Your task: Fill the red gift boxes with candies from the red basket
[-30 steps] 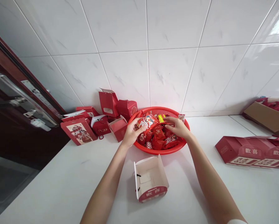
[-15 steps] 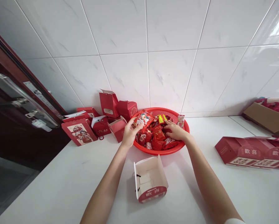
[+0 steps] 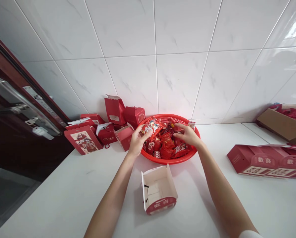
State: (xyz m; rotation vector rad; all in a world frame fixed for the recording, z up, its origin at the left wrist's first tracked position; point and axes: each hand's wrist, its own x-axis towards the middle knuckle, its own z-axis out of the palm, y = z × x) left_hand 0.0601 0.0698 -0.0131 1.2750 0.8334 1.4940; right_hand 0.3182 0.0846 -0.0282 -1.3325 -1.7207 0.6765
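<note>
My left hand [image 3: 136,142] is closed on a glossy red packet [image 3: 153,125] with a printed figure, held over the left side of a red plastic basket [image 3: 171,161]. The basket is full of red wrapped packets [image 3: 167,142]. Over its right side is my right hand [image 3: 186,135], thumb and fingers apart. Its fingertips are close to a small dark red packet [image 3: 172,123]; whether they touch it I cannot tell. In front of the basket stands an open red box [image 3: 161,205], white inside, with nothing in it but black cord ends on its left wall.
Several red gift boxes [image 3: 114,109] stand by the wall at the left, near a door handle [image 3: 14,109]. A row of red boxes [image 3: 264,162] lies at the right. Behind it is a brown carton [image 3: 281,124] with pink-red material inside.
My right hand has lifted slightly and its thumb and fingers have spread. The yellow packet near its fingertips is no longer visible. My left hand still holds the red packet.
</note>
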